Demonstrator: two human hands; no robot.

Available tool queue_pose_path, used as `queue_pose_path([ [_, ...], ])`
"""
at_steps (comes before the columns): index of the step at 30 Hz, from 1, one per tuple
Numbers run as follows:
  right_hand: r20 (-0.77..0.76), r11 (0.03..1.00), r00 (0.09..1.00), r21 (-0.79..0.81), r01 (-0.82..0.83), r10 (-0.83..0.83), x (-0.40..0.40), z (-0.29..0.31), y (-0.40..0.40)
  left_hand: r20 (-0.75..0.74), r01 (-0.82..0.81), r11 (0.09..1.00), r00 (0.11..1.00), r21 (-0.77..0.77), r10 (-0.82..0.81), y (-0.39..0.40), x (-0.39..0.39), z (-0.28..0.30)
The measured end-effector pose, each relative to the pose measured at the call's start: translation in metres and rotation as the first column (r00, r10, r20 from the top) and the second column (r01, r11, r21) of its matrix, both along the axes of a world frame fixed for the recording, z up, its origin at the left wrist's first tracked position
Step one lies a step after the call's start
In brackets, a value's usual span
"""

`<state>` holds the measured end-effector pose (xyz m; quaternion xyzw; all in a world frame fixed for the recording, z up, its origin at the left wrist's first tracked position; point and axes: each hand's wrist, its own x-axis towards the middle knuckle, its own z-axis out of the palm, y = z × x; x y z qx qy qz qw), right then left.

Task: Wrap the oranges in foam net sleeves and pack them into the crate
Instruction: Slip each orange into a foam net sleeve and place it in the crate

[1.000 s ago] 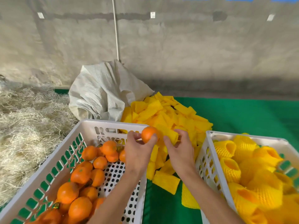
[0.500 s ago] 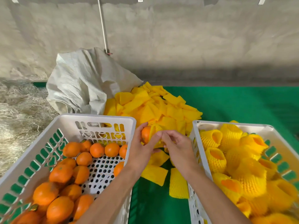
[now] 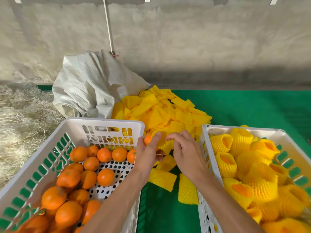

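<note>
My left hand (image 3: 149, 153) grips an orange (image 3: 148, 139) between the two crates, most of the fruit hidden by my fingers. Beside it, my right hand (image 3: 185, 153) pinches a yellow foam net sleeve (image 3: 165, 145) that is stretched against the orange. A pile of flat yellow sleeves (image 3: 161, 111) lies just beyond my hands on the green mat. The white crate on the left (image 3: 104, 122) holds several bare oranges (image 3: 91, 163). The white crate on the right (image 3: 242, 129) holds several oranges wrapped in yellow sleeves (image 3: 244, 162).
A crumpled white woven sack (image 3: 90, 86) leans against the concrete wall behind the left crate. Dry straw (image 3: 20, 118) covers the ground at far left. Two loose sleeves (image 3: 175, 184) lie on the green mat (image 3: 252, 108) between the crates.
My hands came together and lowered slightly. The sleeve has been pulled from the pile onto the orange, which is now mostly covered. The view tilted down.
</note>
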<state>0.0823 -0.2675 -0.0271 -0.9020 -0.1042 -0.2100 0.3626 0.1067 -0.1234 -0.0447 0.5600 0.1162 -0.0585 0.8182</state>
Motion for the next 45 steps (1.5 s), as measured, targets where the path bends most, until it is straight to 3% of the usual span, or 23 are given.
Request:
queue_pose_path([
  [4, -0.186, 0.981, 0.969, 0.071, 0.181, -0.165, 0.0, 0.001, -0.002, 0.02, 0.057, 0.993, 0.998, 0.104, -0.059, -0.001, -0.002, -0.001],
  [9, -0.371, 0.902, 0.928, 0.387, 0.191, -0.037, 0.003, 0.001, -0.001, 0.001, 0.057, 0.97, 0.998, 0.237, -0.059, -0.006, -0.002, -0.004],
  [13, -0.398, 0.884, 0.912, 0.383, 0.267, -0.103, 0.005, -0.003, -0.007, 0.003, 0.033, 0.957, 0.999, 0.287, -0.035, -0.008, -0.002, -0.007],
  [15, -0.524, 0.816, 0.841, 0.425, 0.393, -0.132, 0.009, -0.001, -0.008, 0.02, 0.03, 0.96, 0.999, 0.277, -0.037, -0.007, -0.002, -0.006],
  [17, -0.675, 0.673, 0.736, 0.522, 0.524, -0.05, 0.015, -0.001, -0.01, 0.054, 0.03, 0.963, 0.997, 0.269, -0.046, -0.006, -0.004, -0.005],
  [18, -0.699, 0.66, 0.714, 0.523, 0.539, -0.029, 0.016, 0.0, -0.011, 0.078, 0.03, 0.963, 0.996, 0.267, -0.052, -0.006, -0.005, -0.005],
  [22, -0.517, 0.906, 0.849, 0.3, 0.298, -0.108, 0.007, 0.0, -0.011, 0.162, 0.012, 0.972, 0.986, 0.233, -0.051, -0.007, -0.006, -0.004],
  [26, -0.461, 0.991, 0.885, 0.137, 0.004, 0.06, 0.002, 0.0, -0.006, 0.168, -0.021, 0.965, 0.986, 0.26, -0.024, -0.008, -0.006, -0.005],
  [29, -0.477, 0.999, 0.878, 0.007, -0.035, 0.034, 0.001, -0.001, -0.008, 0.147, -0.02, 0.961, 0.989, 0.274, -0.022, -0.008, -0.006, -0.004],
  [33, -0.513, 0.987, 0.854, -0.159, 0.005, -0.087, -0.001, -0.001, -0.008, 0.104, 0.016, 0.995, 0.994, 0.101, -0.027, -0.004, -0.007, 0.004],
  [36, -0.467, 0.966, 0.87, -0.254, 0.044, -0.162, -0.001, 0.0, -0.007, 0.217, 0.07, 0.984, 0.97, 0.163, -0.105, -0.006, -0.013, 0.01],
  [39, -0.414, 0.953, 0.888, -0.293, 0.08, -0.202, -0.004, 0.0, -0.006, 0.327, 0.132, 0.96, 0.921, 0.248, -0.211, -0.008, -0.023, 0.014],
  [45, -0.375, 0.952, 0.899, -0.28, 0.123, -0.227, -0.01, 0.003, -0.009, 0.177, 0.29, 0.934, 0.928, 0.21, -0.329, -0.003, -0.02, 0.016],
])
